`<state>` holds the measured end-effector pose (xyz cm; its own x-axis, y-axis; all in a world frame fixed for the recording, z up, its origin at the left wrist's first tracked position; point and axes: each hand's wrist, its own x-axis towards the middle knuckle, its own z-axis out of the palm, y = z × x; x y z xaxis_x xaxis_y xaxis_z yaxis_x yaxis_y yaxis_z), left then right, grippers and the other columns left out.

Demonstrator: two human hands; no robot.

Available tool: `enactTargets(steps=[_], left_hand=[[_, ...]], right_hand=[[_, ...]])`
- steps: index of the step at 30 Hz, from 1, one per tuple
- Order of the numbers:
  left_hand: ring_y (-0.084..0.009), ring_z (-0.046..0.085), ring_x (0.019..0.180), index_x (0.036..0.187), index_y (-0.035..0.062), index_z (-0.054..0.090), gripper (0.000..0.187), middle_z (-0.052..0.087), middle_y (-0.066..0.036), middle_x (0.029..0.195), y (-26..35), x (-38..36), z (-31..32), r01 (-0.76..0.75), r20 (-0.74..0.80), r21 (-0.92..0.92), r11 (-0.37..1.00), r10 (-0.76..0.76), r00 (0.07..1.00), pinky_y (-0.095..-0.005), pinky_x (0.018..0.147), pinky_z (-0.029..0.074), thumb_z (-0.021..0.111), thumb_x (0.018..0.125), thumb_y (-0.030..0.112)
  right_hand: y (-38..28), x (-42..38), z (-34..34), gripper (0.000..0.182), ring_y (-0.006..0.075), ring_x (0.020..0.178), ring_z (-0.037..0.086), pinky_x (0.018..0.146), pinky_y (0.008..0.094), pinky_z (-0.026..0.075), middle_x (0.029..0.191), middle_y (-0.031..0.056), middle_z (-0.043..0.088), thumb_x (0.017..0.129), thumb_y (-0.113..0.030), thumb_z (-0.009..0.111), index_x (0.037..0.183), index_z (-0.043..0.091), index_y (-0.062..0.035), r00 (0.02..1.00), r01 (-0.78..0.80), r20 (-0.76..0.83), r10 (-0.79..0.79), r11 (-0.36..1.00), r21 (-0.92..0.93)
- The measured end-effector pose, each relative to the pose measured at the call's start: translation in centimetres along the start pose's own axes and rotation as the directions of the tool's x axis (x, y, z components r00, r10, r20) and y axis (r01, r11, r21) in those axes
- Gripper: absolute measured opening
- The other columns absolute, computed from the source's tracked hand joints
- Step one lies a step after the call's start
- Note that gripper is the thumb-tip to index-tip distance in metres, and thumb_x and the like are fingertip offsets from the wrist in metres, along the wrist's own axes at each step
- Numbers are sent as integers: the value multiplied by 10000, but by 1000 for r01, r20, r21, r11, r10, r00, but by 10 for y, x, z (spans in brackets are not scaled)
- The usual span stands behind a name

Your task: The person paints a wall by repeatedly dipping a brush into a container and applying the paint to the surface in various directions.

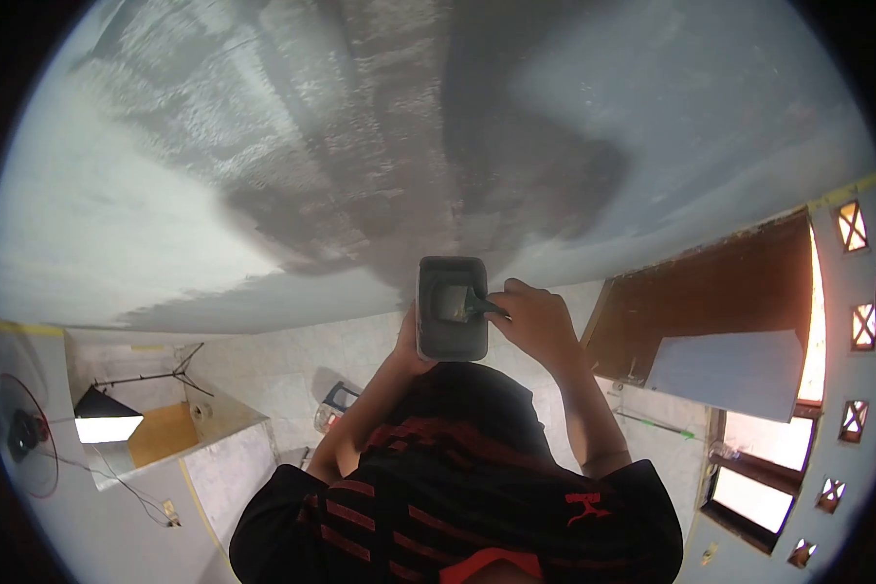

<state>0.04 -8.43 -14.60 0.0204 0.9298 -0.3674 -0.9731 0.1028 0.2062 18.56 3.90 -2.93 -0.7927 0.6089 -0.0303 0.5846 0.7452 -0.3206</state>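
Observation:
A dark rectangular paint tray (453, 346) is held up in front of my chest, close to the wall. My left hand (412, 341) grips it along its left side; the tray hides most of the fingers. A paintbrush (455, 303) with a dark handle lies over the tray's inside, its bristles pointing left. My right hand (533, 316) is closed round the handle at the tray's right edge. Beyond the tray rises a wall (360, 165) with uneven, wet-looking grey paint and paler parts at the left.
To the right are a brown door (691, 302), a pale board (725, 370) and a window (759, 477). On the left stand a fan (27, 435) and a lit softbox lamp (107, 423). A small stool-like object (336, 401) is on the floor behind my left arm.

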Motion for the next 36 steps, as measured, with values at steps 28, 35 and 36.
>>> enactTargets(steps=[28,35,36], left_hand=[[-286,695,1235,1513,50,527,542,663,-146,1402,15,3,-10,67,148,25,997,-70,987,-475,1026,605,443,1140,434],[-280,705,1219,1510,52,527,508,668,-141,1394,15,-1,0,157,139,-45,986,-150,979,-476,1006,616,444,1146,397],[-280,705,1219,1510,52,527,508,668,-141,1394,12,0,-3,160,142,-46,986,-152,978,-476,1006,616,444,1146,397]], right_hand=[[-3,19,-15,249,331,851,728,765,497,572,887,85,690,949,-383,723,1017,811,-160,997,69,26,-69,997,-22],[2,27,-39,255,341,867,702,772,481,557,903,71,684,967,-391,696,976,780,-150,994,38,109,-23,990,-137],[-1,26,-31,255,341,867,702,772,481,557,903,71,684,967,-391,696,976,780,-150,994,35,109,-20,990,-140]])
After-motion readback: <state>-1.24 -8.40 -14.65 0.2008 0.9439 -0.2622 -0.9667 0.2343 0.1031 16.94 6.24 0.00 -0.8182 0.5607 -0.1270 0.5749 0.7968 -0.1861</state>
